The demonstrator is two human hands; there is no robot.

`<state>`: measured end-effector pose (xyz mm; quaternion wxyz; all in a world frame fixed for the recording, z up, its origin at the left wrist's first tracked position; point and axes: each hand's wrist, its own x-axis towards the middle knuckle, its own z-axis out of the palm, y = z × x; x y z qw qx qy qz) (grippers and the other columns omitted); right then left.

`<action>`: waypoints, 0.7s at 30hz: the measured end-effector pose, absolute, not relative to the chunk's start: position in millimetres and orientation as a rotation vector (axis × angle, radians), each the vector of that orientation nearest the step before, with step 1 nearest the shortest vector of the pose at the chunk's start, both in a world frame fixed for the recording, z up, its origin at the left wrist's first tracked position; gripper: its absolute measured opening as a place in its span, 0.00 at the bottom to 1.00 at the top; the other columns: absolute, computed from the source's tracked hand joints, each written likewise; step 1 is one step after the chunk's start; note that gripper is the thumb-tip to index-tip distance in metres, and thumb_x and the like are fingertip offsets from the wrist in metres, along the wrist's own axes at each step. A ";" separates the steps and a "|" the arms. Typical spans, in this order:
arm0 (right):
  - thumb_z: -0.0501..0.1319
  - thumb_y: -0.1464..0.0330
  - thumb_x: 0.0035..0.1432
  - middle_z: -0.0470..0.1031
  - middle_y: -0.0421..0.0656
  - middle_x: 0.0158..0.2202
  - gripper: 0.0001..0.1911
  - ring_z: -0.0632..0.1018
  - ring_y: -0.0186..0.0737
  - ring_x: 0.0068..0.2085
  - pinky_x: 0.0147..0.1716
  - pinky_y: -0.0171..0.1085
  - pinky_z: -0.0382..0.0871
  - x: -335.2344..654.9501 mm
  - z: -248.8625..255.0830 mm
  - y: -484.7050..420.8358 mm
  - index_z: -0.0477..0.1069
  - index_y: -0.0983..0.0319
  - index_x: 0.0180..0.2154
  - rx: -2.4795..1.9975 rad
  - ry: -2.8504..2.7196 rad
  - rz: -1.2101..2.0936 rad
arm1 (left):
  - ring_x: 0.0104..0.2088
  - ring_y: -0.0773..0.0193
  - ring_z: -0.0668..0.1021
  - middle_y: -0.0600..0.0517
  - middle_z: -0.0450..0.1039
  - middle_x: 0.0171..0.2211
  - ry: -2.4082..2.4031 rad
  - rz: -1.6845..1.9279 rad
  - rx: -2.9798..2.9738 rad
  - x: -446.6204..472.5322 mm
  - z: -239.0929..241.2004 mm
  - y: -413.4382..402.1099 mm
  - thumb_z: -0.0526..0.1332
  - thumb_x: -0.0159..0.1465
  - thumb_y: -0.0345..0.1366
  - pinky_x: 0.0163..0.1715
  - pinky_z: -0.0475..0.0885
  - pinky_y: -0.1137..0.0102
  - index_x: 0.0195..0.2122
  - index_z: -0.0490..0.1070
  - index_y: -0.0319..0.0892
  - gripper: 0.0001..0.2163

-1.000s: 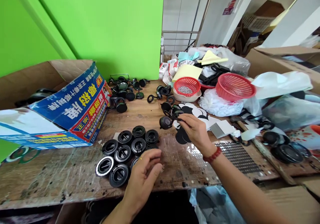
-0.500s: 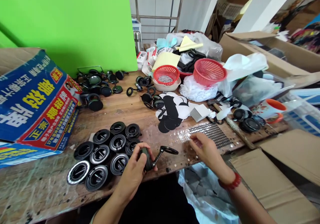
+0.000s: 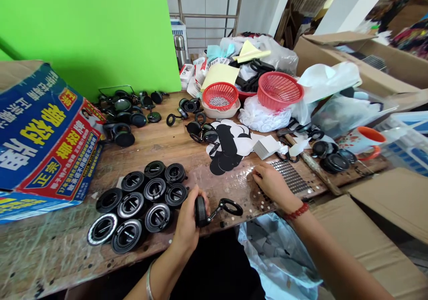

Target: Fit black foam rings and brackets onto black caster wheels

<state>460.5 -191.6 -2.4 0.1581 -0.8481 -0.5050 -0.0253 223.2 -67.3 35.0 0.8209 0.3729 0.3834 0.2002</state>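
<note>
Right now the left hand (image 3: 189,217) has its grip wrapped round a black round holder (image 3: 201,211), tilted on its side near the front edge of the tabletop (image 3: 158,144), with a jointed arm and black ring (image 3: 233,207) sticking out to the right. The right hand (image 3: 272,182) lies low at the near left side of a sheet of small dark dots (image 3: 290,177), its grip narrow; whether anything is between the fingertips, I cannot tell.

Just beside the left hand, a cluster of black round parts (image 3: 154,189) crowds the space, one with a white rim. Farther left stands a blue printed carton (image 3: 43,130). Black discs (image 3: 225,146) overlap white ones beyond the hands, with a stack of grey-white cards (image 3: 265,147) next to them. A wooden handle (image 3: 317,170) lies slantwise along the right side of the dotted sheet, hemming it in, and past it is a floral mug (image 3: 361,141). Farther back, a red basket (image 3: 279,90) sits on white bagged material (image 3: 264,115), near a smaller red basket (image 3: 220,96) holding small metal pieces
</note>
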 end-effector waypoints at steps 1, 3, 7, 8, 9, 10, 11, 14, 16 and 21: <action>0.55 0.75 0.57 0.69 0.43 0.28 0.10 0.71 0.41 0.32 0.32 0.36 0.62 461.5 -1.8 -189.5 0.65 0.59 0.24 -2.434 -1.462 -0.076 | 0.20 0.71 0.66 0.59 0.63 0.19 0.803 0.442 0.784 224.9 34.8 -66.5 0.66 0.53 0.55 0.19 0.64 0.77 0.25 0.64 0.42 0.21; 0.55 0.76 0.55 0.69 0.44 0.28 0.10 0.70 0.41 0.32 0.33 0.37 0.62 462.7 -2.5 -186.2 0.64 0.59 0.24 -2.447 -1.486 -0.092 | 0.20 0.72 0.66 0.58 0.63 0.18 0.778 0.475 0.763 228.8 34.0 -65.4 0.66 0.54 0.54 0.20 0.63 0.77 0.23 0.63 0.41 0.21; 0.55 0.77 0.53 0.70 0.47 0.29 0.08 0.70 0.45 0.35 0.37 0.39 0.64 460.7 -8.3 -184.5 0.65 0.59 0.26 -2.463 -1.485 -0.171 | 0.19 0.71 0.65 0.58 0.62 0.18 0.743 0.548 0.786 234.8 29.4 -65.6 0.64 0.57 0.52 0.21 0.62 0.76 0.21 0.64 0.41 0.20; 0.55 0.77 0.53 0.70 0.47 0.29 0.08 0.71 0.46 0.36 0.38 0.40 0.65 458.5 -8.4 -185.1 0.65 0.59 0.26 -2.464 -1.476 -0.195 | 0.19 0.71 0.65 0.58 0.62 0.17 0.742 0.564 0.800 235.6 27.8 -65.9 0.63 0.58 0.51 0.21 0.62 0.76 0.21 0.64 0.41 0.20; 0.54 0.77 0.54 0.70 0.48 0.30 0.08 0.71 0.47 0.36 0.39 0.41 0.65 455.0 -7.0 -185.9 0.65 0.59 0.26 -2.471 -1.463 -0.219 | 0.19 0.71 0.65 0.58 0.62 0.17 0.745 0.577 0.813 236.2 26.3 -66.2 0.63 0.59 0.51 0.20 0.61 0.76 0.21 0.64 0.41 0.19; 0.54 0.76 0.55 0.70 0.49 0.31 0.08 0.71 0.48 0.37 0.40 0.43 0.66 449.6 -3.6 -186.7 0.65 0.59 0.27 -2.466 -1.441 -0.253 | 0.18 0.71 0.65 0.58 0.62 0.17 0.754 0.588 0.830 236.6 24.8 -66.5 0.62 0.59 0.51 0.20 0.60 0.76 0.22 0.65 0.41 0.19; 0.54 0.76 0.56 0.70 0.49 0.32 0.08 0.71 0.49 0.38 0.41 0.44 0.66 441.9 1.8 -187.4 0.65 0.59 0.27 -2.434 -1.414 -0.295 | 0.18 0.71 0.65 0.58 0.62 0.17 0.768 0.597 0.851 236.9 23.6 -66.6 0.61 0.60 0.52 0.19 0.60 0.76 0.22 0.67 0.41 0.19; 0.56 0.74 0.58 0.71 0.48 0.37 0.06 0.71 0.48 0.42 0.45 0.46 0.66 404.8 27.4 -187.4 0.66 0.59 0.29 -2.140 -1.392 -0.371 | 0.17 0.70 0.65 0.57 0.62 0.17 0.811 0.617 0.934 238.3 21.6 -66.8 0.59 0.62 0.53 0.18 0.59 0.75 0.24 0.72 0.39 0.21; 0.58 0.74 0.58 0.71 0.45 0.39 0.06 0.71 0.46 0.44 0.47 0.47 0.65 373.4 44.6 -184.8 0.66 0.58 0.30 -1.915 -1.481 -0.274 | 0.18 0.70 0.65 0.56 0.63 0.17 0.835 0.631 0.970 239.7 21.5 -66.7 0.58 0.62 0.53 0.19 0.59 0.75 0.21 0.71 0.40 0.22; 0.58 0.80 0.54 0.71 0.42 0.41 0.10 0.69 0.44 0.46 0.49 0.47 0.62 322.0 53.1 -173.7 0.65 0.59 0.30 -1.752 -1.508 -0.105 | 0.18 0.69 0.66 0.56 0.63 0.17 0.846 0.653 1.014 241.3 23.5 -67.5 0.58 0.62 0.53 0.20 0.61 0.74 0.19 0.67 0.41 0.22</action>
